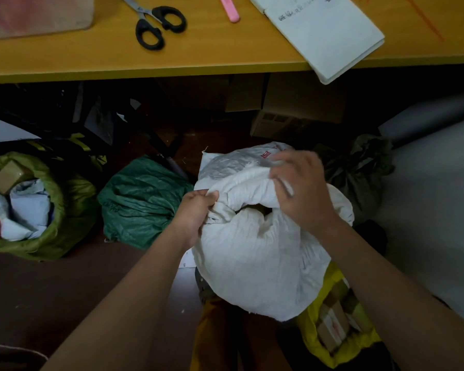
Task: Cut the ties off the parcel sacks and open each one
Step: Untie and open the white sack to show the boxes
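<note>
A white woven parcel sack (255,258) stands on the floor in front of me, its mouth partly spread with a dark gap at the middle. My left hand (196,210) grips the left rim of the mouth. My right hand (303,188) grips the bunched rim on the far right side. Black-handled scissors (156,22) lie on the yellow table (91,62) above. A dark green sack (142,199) lies to the left, its neck gathered tight. An olive green sack (65,210) at far left stands open with parcels inside.
A yellow sack (314,333) with boxes stands open at lower right. Another dull green sack (364,172) sits behind the white one. On the table lie a pink pen (229,9) and a white envelope (327,36). Cardboard boxes (292,111) fill the space under the table.
</note>
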